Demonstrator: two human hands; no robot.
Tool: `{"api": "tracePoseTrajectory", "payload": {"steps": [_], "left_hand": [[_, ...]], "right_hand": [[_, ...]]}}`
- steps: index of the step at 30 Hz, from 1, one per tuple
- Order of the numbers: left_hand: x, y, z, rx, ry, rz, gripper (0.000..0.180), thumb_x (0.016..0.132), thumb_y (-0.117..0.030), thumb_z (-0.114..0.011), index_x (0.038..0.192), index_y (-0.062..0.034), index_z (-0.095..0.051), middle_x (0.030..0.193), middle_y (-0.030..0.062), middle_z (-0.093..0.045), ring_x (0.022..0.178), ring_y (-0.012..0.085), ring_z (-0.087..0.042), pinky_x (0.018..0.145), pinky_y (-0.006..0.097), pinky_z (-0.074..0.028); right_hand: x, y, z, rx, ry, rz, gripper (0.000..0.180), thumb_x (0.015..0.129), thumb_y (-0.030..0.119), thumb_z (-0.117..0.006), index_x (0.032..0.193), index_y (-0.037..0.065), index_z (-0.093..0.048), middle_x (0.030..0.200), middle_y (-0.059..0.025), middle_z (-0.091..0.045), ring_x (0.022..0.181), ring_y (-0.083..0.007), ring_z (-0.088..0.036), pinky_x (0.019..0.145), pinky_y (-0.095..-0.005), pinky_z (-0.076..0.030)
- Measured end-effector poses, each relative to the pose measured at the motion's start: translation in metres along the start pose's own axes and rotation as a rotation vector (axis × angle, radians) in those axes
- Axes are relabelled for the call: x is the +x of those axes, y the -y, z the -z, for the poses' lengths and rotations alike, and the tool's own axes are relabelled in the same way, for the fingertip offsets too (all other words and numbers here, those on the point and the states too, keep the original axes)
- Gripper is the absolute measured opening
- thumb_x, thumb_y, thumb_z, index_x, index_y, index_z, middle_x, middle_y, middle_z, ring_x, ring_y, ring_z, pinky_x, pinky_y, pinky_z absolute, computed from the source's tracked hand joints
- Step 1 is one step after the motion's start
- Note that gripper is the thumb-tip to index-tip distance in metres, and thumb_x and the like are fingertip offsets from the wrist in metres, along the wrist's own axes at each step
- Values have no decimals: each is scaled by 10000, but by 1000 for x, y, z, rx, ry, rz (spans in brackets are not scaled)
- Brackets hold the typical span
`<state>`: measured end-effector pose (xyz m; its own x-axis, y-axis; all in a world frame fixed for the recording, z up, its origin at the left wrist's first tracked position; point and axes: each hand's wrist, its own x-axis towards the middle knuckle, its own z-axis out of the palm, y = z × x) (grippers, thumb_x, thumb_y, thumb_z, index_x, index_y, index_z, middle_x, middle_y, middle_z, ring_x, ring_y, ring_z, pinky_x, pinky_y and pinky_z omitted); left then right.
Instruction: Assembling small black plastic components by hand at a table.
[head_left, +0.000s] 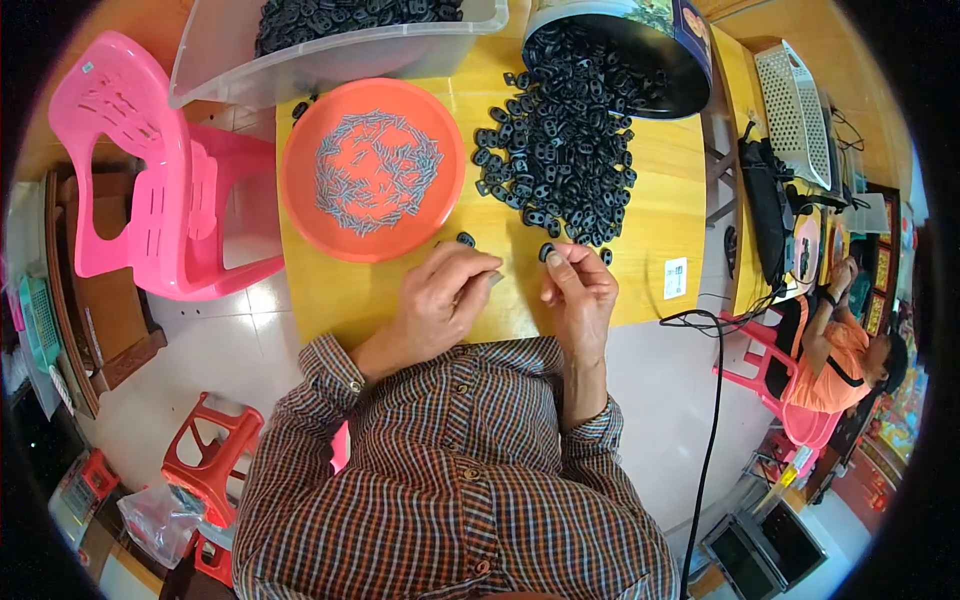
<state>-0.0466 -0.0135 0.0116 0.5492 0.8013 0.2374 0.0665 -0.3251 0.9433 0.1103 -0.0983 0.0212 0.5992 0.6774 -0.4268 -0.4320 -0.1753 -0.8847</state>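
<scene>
Right hand [580, 290] pinches black piece [546, 252] by table's [665, 190] near edge, likely for close view; left hand [440, 300] curled, cannot tell whether pinching. Left edge: orange dish [299, 185], rim corralling grey pins [338, 190]. Far edge: tipped tub [683, 90], black pile [560, 150] within reach.

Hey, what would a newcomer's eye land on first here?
Probably the heap of small black pieces on the far right of the yellow table, spreading from a tipped tub. Left of it, a bright orange dish holds scattered grey pins. A pink chair stands left of the table.
</scene>
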Motion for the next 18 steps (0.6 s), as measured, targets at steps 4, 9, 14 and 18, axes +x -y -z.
{"api": "tracePoseTrajectory", "payload": {"steps": [4, 9, 14, 18], "left_hand": [[9, 0, -22, -101, 5, 68, 254, 774, 25, -642, 1022, -17, -606, 838, 114, -581, 625, 198, -594, 532, 287, -483], [9, 9, -31, 138, -21, -137, 275, 749, 12, -662, 1018, -4, -607, 862, 118, -569, 694, 267, -604, 575, 329, -505], [21, 11, -31, 369, -46, -233, 225, 742, 12, -653, 963, -11, -618, 825, 98, -543, 673, 259, -592, 558, 348, -493], [36, 9, -37, 500, 18, -206, 236, 727, -18, -636, 963, -13, -624, 802, 85, -517, 697, 253, -573, 566, 355, -480]], "right_hand": [[-7, -1, -2, -3, 62, -17, 58, 859, 32, -628, 910, 6, -624, 762, -11, -625, 526, -41, -478, 484, -175, -383], [-12, -10, 0, -204, 32, 57, 61, 868, 35, -615, 917, -1, -615, 758, -9, -621, 552, -42, -493, 508, -183, -397], [0, -11, 8, -600, -132, 270, 87, 813, 39, -641, 842, -41, -625, 719, -78, -589, 567, -91, -542, 538, -232, -446], [9, -7, 14, -732, -140, 316, 85, 802, 46, -647, 841, -29, -638, 729, -104, -598, 565, -133, -560, 540, -263, -456]]}}
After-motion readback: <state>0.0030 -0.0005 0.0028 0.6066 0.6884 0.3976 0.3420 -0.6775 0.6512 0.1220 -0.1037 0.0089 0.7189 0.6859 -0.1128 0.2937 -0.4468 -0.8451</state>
